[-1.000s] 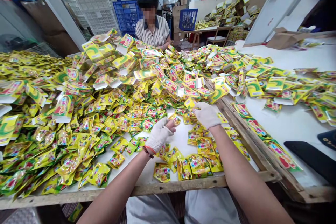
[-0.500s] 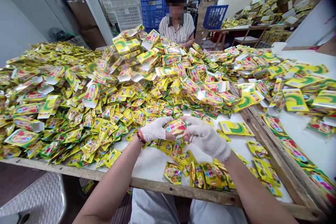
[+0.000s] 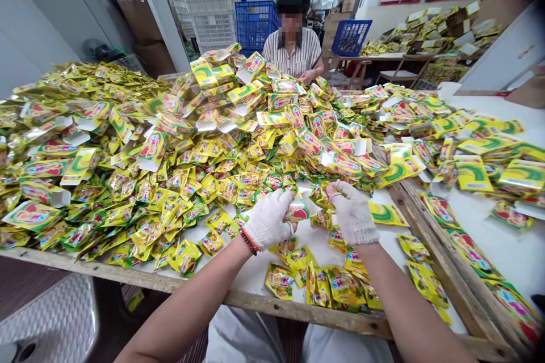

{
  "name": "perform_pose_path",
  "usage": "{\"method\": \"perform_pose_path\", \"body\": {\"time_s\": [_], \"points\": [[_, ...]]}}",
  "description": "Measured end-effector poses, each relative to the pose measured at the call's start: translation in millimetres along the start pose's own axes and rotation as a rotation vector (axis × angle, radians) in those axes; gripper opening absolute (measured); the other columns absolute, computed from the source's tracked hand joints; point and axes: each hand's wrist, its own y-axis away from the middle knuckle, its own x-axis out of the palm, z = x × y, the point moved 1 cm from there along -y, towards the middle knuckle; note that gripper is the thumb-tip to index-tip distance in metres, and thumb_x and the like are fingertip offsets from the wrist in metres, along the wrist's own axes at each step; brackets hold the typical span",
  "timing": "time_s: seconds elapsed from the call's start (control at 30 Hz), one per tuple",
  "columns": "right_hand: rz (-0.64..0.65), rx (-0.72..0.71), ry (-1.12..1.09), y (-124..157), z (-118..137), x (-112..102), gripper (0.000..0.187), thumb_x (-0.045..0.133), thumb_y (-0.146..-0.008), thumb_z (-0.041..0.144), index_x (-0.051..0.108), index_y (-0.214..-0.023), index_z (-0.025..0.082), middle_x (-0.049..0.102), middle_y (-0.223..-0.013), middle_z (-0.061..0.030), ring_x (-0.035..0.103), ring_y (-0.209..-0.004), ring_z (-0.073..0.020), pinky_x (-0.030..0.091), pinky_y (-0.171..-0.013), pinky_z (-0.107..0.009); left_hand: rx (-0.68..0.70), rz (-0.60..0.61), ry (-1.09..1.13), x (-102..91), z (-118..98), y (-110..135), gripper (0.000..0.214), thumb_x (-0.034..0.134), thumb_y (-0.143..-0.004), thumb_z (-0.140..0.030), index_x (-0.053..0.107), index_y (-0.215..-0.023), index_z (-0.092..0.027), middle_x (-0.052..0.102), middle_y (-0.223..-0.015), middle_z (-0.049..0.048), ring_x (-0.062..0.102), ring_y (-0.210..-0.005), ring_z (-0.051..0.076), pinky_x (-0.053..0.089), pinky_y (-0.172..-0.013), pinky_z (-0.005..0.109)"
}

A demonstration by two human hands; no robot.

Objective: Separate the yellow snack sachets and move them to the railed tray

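Left grip (image 3: 267, 220): holds carton (image 3: 298, 210) | right grip (image 3: 352, 212): near sachets (image 3: 321, 219) | co-worker (image 3: 293, 51): across wooden-edged table (image 3: 272, 303)

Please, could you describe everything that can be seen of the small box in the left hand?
The small box looks like thin printed card, with green and red on the face that shows. It is tilted, over the white tabletop. The left hand, white-gloved, grips its left side, hiding part of it. A pale, blurred patch to its right may be an open flap; I cannot tell. The right hand is close by; no contact shows.
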Motion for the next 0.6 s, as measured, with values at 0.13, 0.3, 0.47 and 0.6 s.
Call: {"method": "perform_pose_path", "body": {"time_s": [0.13,0.3,0.47,0.6], "points": [[0.160,-0.199,0.238,-2.2,-0.4,-6.0,0.020,0.054,-0.083,0.036,0.066,-0.080,0.020,0.066,-0.082,-0.0039,0.057,-0.078,-0.0184,0.044,-0.074,-0.029,0.031,0.007,0.036,-1.1,4.8,0.1,0.057,0.068,-0.066,-0.034,0.050,-0.117,-0.019,0.055,-0.108,0.0094,0.055,-0.095,0.026,0.046,-0.080,0.036],[0.310,-0.413,0.471,5.2,4.1,3.3,0.021,0.049,-0.084,0.026,0.062,-0.068,0.020,0.062,-0.078,-0.0057,0.055,-0.076,-0.0183,0.044,-0.073,-0.030,0.140,0.080,0.058,4.4,5.1,0.0,0.052,0.068,-0.066,-0.032,0.052,-0.112,-0.016,0.055,-0.108,0.0112,0.054,-0.097,0.027,0.045,-0.081,0.037],[0.234,-0.158,0.126,2.5,4.7,1.9,0.020,0.056,-0.080,0.031,0.064,-0.095,0.020,0.068,-0.090,-0.0058,0.061,-0.082,-0.0190,0.048,-0.075,-0.031,0.046,0.022,0.049,6.3,4.3,-2.1,0.048,0.067,-0.067,-0.032,0.053,-0.111,-0.017,0.055,-0.105,0.0101,0.054,-0.093,0.026,0.046,-0.078,0.036],[0.190,-0.069,0.111,-0.2,3.4,-4.0,0.020,0.061,-0.076,0.035,0.067,-0.085,0.019,0.069,-0.085,-0.0060,0.062,-0.079,-0.0198,0.049,-0.074,-0.032,-0.002,-0.026,-0.008,3.5,7.4,-2.9,0.059,0.066,-0.068,-0.029,0.049,-0.123,-0.019,0.054,-0.112,0.0101,0.054,-0.100,0.028,0.046,-0.084,0.038]]}}
